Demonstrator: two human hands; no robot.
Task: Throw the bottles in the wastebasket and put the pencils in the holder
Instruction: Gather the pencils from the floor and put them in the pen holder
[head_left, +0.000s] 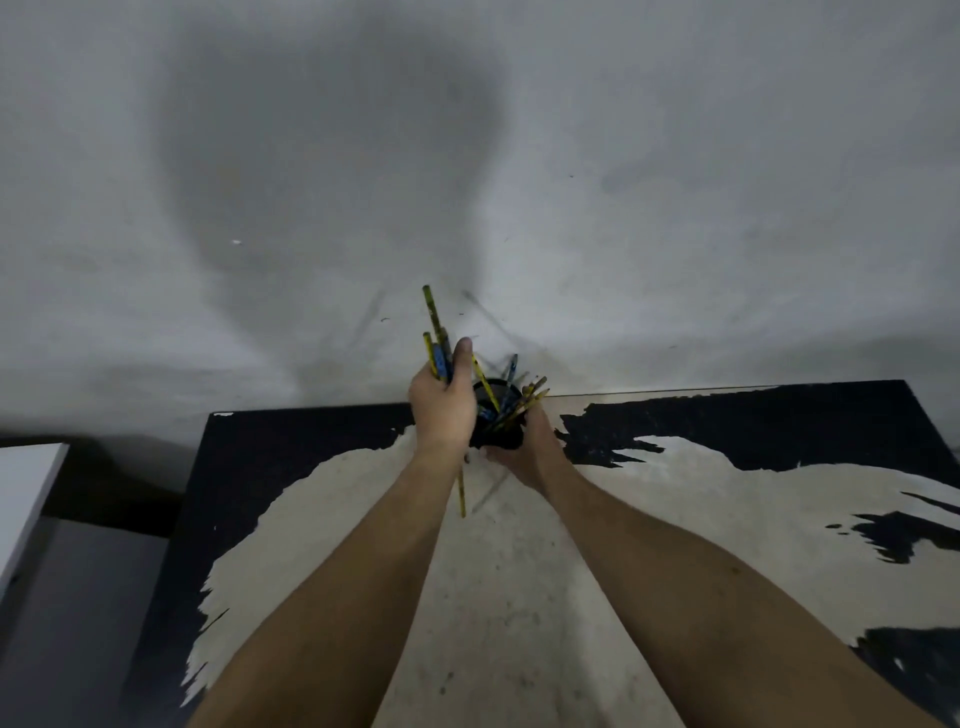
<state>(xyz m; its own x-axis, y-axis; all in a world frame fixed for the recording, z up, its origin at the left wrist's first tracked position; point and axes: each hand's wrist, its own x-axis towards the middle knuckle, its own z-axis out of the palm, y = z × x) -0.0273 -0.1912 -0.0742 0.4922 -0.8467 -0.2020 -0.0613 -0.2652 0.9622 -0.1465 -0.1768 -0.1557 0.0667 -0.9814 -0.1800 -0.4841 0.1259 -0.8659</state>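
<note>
A black round pencil holder (500, 404) stands near the far edge of the worn table (519, 571), close to the wall. Several yellow and blue pencils (522, 402) lean inside it. My left hand (441, 402) is closed around a bunch of yellow and blue pencils (435, 345), just left of the holder's rim, their tips pointing up and one end hanging below my wrist. My right hand (524, 454) wraps the holder's lower side from the right. No bottles or wastebasket appear in view.
A grey wall (467, 182) rises right behind the table. The table top is black with large worn pale patches. A white surface (26, 499) shows at the far left, with grey floor (78, 623) beside the table.
</note>
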